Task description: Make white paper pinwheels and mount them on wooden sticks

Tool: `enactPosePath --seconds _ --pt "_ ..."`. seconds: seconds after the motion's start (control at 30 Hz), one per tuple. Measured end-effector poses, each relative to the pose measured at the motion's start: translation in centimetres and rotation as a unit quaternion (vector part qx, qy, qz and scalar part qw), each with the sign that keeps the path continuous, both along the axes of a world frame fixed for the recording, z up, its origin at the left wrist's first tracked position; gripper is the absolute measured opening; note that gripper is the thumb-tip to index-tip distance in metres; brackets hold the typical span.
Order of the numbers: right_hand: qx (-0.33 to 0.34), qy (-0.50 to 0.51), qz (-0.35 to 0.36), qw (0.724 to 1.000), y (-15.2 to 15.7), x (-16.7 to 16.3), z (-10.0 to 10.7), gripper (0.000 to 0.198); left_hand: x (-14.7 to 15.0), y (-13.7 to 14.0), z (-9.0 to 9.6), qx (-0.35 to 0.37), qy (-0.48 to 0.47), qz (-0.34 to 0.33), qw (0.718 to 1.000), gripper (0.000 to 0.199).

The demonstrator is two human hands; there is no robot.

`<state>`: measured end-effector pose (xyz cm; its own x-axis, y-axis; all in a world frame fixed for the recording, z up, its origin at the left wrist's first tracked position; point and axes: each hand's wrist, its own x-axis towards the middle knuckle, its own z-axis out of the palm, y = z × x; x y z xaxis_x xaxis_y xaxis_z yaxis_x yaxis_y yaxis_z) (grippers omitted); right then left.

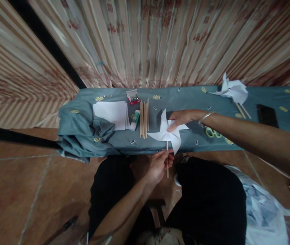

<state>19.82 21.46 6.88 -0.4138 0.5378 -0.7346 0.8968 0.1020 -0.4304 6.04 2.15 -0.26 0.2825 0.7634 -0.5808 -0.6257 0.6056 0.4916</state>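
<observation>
A white paper pinwheel point(171, 136) on a thin wooden stick point(167, 173) is held at the front edge of the cloth-covered bench. My left hand point(160, 165) is closed around the stick below the paper blades. From the right, my right hand point(180, 119) grips the pinwheel, its thumb pressed near the centre and its other fingers partly hidden behind the paper. Left of the pinwheel lies a row of wooden sticks point(144, 119). Beside them are a glue stick point(134, 120) and an opened small box of metal pins point(133, 97).
White paper sheets point(110, 114) are stacked at the left of the bench. Finished pinwheels point(233, 91) lie at the back right, near a dark flat object point(267, 115). Green-handled scissors point(213, 132) rest under my right forearm. A white plastic bag point(264, 214) stands on the floor.
</observation>
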Motion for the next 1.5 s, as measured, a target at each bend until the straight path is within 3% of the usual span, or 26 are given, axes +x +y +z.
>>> enactPosePath --seconds 0.1,0.17,0.27,0.3,0.37,0.43,0.53,0.63,0.7,0.8,0.97,1.1,1.5 --pt "-0.014 0.019 -0.017 1.0 0.1 0.6 0.3 0.054 0.0 0.2 0.4 0.001 -0.007 -0.001 1.0 0.027" --pt "0.016 0.022 -0.013 1.0 0.2 1.2 0.8 0.054 0.0 0.4 0.8 0.005 -0.015 -0.002 1.0 0.026" --pt "0.177 0.03 -0.056 0.982 -0.9 2.1 2.4 0.055 -0.2 0.7 1.4 0.013 -0.026 0.001 1.0 0.024" --pt "0.256 0.036 -0.098 0.961 -1.7 2.4 2.9 0.059 -0.3 1.0 1.8 0.017 -0.028 0.004 0.999 0.024" --pt "0.414 0.102 -0.179 0.887 -4.0 3.0 3.7 0.059 -0.5 1.6 2.5 0.035 -0.032 0.007 0.999 0.024" --pt "0.493 0.184 -0.253 0.812 -6.8 3.2 3.8 0.05 -0.6 2.5 3.4 0.058 -0.03 0.013 0.998 0.025" --pt "0.502 0.268 -0.367 0.736 -10.4 3.0 2.5 0.042 -0.5 4.4 5.0 0.08 -0.022 0.026 0.996 0.022" --pt "0.447 0.297 -0.453 0.712 -12.1 2.4 0.8 0.037 0.1 6.5 6.4 0.107 -0.011 0.036 0.994 0.02" --pt "0.377 0.313 -0.46 0.74 -12.4 2.0 0.0 0.04 0.6 7.9 7.0 0.129 -0.001 0.045 0.991 0.019" --pt "0.258 0.366 -0.413 0.793 -12.5 1.5 -0.7 0.047 1.4 9.3 7.2 0.16 0.02 0.053 0.985 0.02" --pt "0.15 0.425 -0.43 0.782 -12.7 1.4 -1.9 0.043 1.9 9.8 6.0 0.202 0.074 0.037 0.976 0.03" --pt "0.133 0.44 -0.428 0.778 -12.9 1.7 -2.6 0.038 1.9 9.7 5.1 0.224 0.095 0.01 0.97 0.035" --pt "0.164 0.453 -0.426 0.766 -12.2 1.3 -3.8 0.031 2.0 10.7 4.0 0.241 0.164 -0.003 0.957 0.03"
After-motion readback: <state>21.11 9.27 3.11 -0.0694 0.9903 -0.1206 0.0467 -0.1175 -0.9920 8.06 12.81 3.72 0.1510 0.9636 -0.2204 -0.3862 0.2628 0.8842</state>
